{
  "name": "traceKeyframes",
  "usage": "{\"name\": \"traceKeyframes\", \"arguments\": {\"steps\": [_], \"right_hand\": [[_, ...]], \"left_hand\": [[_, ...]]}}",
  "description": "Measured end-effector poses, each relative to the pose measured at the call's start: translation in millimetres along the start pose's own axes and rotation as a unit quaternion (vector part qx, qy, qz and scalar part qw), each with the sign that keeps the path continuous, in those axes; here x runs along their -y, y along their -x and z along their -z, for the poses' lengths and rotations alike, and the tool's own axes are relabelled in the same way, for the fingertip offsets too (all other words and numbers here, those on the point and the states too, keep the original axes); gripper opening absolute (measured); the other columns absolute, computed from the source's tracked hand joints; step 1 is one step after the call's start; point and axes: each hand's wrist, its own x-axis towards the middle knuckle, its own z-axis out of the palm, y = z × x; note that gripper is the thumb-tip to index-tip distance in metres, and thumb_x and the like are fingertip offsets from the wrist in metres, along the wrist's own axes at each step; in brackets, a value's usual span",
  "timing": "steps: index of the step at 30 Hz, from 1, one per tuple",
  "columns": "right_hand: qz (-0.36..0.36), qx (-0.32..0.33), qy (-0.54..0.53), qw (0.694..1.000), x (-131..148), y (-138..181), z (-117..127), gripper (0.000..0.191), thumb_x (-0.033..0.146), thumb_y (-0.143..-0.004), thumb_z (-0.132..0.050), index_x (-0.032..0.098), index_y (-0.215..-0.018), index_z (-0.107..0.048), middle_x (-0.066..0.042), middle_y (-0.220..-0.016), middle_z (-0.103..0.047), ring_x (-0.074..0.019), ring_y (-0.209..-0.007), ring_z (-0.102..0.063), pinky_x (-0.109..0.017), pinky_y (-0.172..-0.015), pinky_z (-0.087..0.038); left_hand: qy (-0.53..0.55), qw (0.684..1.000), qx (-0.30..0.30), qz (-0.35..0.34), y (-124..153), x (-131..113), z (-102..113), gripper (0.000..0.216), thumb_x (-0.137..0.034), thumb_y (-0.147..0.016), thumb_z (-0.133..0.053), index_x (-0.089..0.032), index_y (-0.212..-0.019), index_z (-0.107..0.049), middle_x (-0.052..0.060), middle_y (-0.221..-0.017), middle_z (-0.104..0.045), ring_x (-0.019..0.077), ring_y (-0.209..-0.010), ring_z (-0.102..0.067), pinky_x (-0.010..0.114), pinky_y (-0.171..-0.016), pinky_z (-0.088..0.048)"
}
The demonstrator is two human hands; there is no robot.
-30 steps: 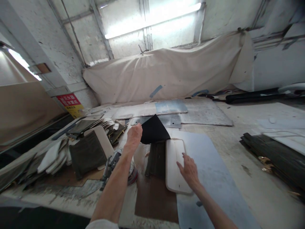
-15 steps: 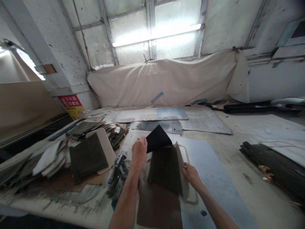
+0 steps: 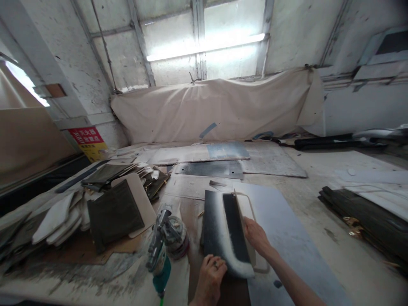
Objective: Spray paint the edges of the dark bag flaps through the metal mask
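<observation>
A dark sheet lies flat on the bench in front of me. My left hand sits at its near edge with the fingers curled down on it; a ring shows on one finger. My right hand grips the long edge of a white rounded board. The board is tipped up on its side over the dark sheet, and its face is smeared by motion. Below it a pale outline marks the grey-blue sheet.
A spray gun with a teal handle and a metal cup stands just left of my left hand. Stacks of dark and white panels fill the left. Dark strips lie at the right. A cloth-covered heap is behind.
My left hand has let the black flap fall flat and dropped back to the sheet's near edge. My right hand has swung the white board further over to the left.
</observation>
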Motion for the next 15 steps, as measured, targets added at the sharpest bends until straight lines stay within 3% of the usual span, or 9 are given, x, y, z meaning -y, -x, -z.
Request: {"name": "traceKeyframes", "arguments": {"steps": [3,8,15], "right_hand": [[0.016,0.013,0.035,0.999,10,-1,0,0.032,0.006,-0.081,-0.031,0.011,-0.102,-0.055,-0.012,-0.092,-0.064,-0.0190,-0.088,-0.059,-0.026,-0.072,-0.037],[0.027,0.037,0.079,0.996,22,-3,-7,0.032,0.001,-0.080,-0.030,0.012,-0.097,-0.054,-0.010,-0.089,-0.063,-0.0181,-0.073,-0.061,-0.026,-0.060,-0.034],[0.054,0.058,0.097,0.992,22,-5,-12,0.032,0.001,-0.081,-0.030,0.015,-0.099,-0.053,-0.008,-0.092,-0.062,-0.0151,-0.079,-0.061,-0.023,-0.062,-0.034]], "left_hand": [[0.020,1.000,-0.015,-0.006,6,12,3,0.026,-0.007,-0.072,-0.046,-0.025,-0.083,-0.060,-0.001,-0.087,-0.070,0.0150,-0.091,-0.061,0.033,-0.088,-0.044],[0.057,0.997,-0.045,0.002,5,16,11,0.025,-0.010,-0.078,-0.041,-0.025,-0.083,-0.060,-0.003,-0.086,-0.069,0.0110,-0.087,-0.061,0.034,-0.092,-0.040],[0.035,0.982,-0.160,-0.095,-4,13,7,0.026,-0.012,-0.082,-0.033,-0.022,-0.081,-0.057,-0.003,-0.080,-0.069,0.0087,-0.083,-0.062,0.032,-0.095,-0.038]]}}
